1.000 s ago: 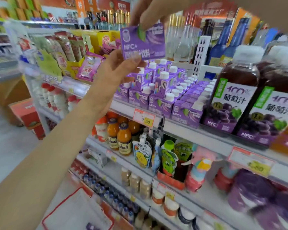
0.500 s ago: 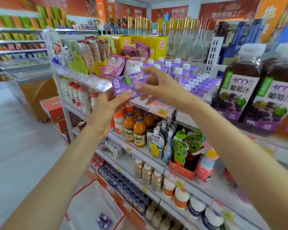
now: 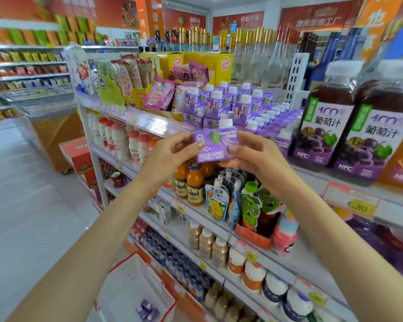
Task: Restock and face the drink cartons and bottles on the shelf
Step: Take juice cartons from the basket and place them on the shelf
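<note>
A small purple drink carton [image 3: 215, 145] with a white cap is held upright in front of the top shelf [image 3: 140, 117]. My left hand [image 3: 172, 156] grips its left side with the thumb on the front face. My right hand [image 3: 254, 156] grips its right side, thumb on the front. Behind it, stacked rows of matching purple cartons [image 3: 233, 105] stand on the shelf. Two large grape juice bottles [image 3: 326, 126] stand to their right.
A white basket [image 3: 135, 289] with a red rim sits on the floor at lower left, with purple cartons [image 3: 147, 309] in it. Lower shelves hold orange juice bottles [image 3: 194, 187], pouches and small bottles. The aisle floor lies to the left.
The carton came down from above the stacked cartons to chest height in front of the shelf edge. My right hand shifted to its right side; both hands now hold it.
</note>
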The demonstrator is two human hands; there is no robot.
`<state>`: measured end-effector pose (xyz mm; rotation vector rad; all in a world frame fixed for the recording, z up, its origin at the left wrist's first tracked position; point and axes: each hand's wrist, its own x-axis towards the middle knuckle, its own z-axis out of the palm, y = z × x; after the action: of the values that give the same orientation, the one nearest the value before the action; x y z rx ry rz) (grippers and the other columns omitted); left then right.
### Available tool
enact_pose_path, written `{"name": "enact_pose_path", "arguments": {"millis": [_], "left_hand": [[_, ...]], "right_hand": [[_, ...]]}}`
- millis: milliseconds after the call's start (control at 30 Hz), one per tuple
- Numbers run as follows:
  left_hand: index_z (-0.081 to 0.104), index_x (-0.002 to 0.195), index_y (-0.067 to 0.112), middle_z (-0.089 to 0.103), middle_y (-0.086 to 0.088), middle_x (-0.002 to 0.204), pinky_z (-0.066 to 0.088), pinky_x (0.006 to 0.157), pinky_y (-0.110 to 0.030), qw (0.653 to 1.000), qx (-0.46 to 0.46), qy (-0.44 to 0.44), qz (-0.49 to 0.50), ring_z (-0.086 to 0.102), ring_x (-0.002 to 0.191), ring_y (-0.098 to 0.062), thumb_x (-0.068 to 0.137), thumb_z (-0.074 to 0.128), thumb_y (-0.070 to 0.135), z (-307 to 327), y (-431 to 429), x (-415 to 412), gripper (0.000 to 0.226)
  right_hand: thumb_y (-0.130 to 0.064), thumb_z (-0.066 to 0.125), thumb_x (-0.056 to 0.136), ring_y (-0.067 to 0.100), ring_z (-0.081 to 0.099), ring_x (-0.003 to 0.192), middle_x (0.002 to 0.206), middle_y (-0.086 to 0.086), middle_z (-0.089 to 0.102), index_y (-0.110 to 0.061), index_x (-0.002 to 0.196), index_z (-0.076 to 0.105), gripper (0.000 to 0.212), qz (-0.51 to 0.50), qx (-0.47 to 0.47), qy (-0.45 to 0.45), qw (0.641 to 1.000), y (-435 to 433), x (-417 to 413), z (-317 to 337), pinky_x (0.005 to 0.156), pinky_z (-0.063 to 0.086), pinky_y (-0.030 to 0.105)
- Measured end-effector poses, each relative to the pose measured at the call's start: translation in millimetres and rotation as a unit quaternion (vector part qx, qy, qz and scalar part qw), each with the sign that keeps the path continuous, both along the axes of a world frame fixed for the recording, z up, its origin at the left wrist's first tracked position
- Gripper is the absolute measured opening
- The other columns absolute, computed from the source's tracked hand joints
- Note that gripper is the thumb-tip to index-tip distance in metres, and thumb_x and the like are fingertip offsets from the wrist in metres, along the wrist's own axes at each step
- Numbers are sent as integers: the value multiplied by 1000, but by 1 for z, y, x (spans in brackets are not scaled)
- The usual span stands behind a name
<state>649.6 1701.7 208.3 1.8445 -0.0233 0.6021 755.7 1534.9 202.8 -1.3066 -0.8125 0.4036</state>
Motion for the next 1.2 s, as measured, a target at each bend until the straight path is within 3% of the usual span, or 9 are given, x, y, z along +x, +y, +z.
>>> {"name": "enact_pose_path", "arguments": {"millis": [133,233,367,500,633,833,933,1033,1200], "left_hand": [[47,120,35,69,-3,103,52,84,-29,997,58,-3,-42,65,96,-13,84,57,29,-2,-2,4,38],[51,113,38,68,2,106,52,86,-42,995,93,-16,-42,63,100,-19,88,60,29,-4,-3,9,28],[52,107,36,70,0,102,53,82,-37,995,94,-37,-27,65,98,-19,85,63,27,-6,-1,16,26],[49,105,32,70,-1,99,51,77,-26,994,90,-47,-30,66,95,-14,82,61,27,-4,3,21,27],[47,104,26,72,3,89,53,75,-22,997,49,-52,-42,67,90,-11,79,60,25,-3,5,23,28],[42,102,22,73,5,90,54,73,-21,997,-14,-35,-70,66,89,-11,80,57,23,-7,12,27,27],[39,99,21,73,7,88,52,73,-24,996,-31,-37,-70,65,87,-12,80,57,20,-7,15,30,27],[38,100,22,73,6,90,51,76,-28,996,-46,-35,-69,63,90,-17,83,61,23,-8,20,33,28],[48,109,27,72,9,99,54,79,-26,994,-66,-11,-83,65,95,-11,69,77,49,-13,26,38,54]], "right_hand": [[2,62,85,14,71,76,82,-4,72,-18,109,63,31,-26,0,-9,1000,-11,3,-3,67,54,17],[-2,64,85,19,71,82,91,0,74,-14,120,61,37,-42,1,-23,999,-14,6,-7,70,55,21],[-3,64,85,21,72,84,94,3,74,-11,126,57,43,-44,20,0,999,-14,8,-8,70,55,20],[-3,63,86,16,71,87,94,-2,74,-23,121,57,41,-26,25,-5,999,-11,12,-8,73,54,19],[-3,65,84,17,70,88,98,5,73,-17,127,57,46,-45,57,-39,997,-5,12,-9,74,55,23],[-10,67,78,18,69,66,75,1,72,-10,89,62,13,-94,137,-54,985,9,10,-13,65,58,28],[-8,69,76,20,68,63,74,12,70,-7,81,54,17,-97,152,-55,982,13,12,-15,62,57,28],[-10,76,76,28,64,71,83,27,60,-13,81,50,27,-117,156,-68,978,17,12,-18,63,56,29],[-11,76,76,9,58,73,83,-3,60,-20,108,57,38,-125,126,-131,975,18,10,-18,66,50,20]]}}
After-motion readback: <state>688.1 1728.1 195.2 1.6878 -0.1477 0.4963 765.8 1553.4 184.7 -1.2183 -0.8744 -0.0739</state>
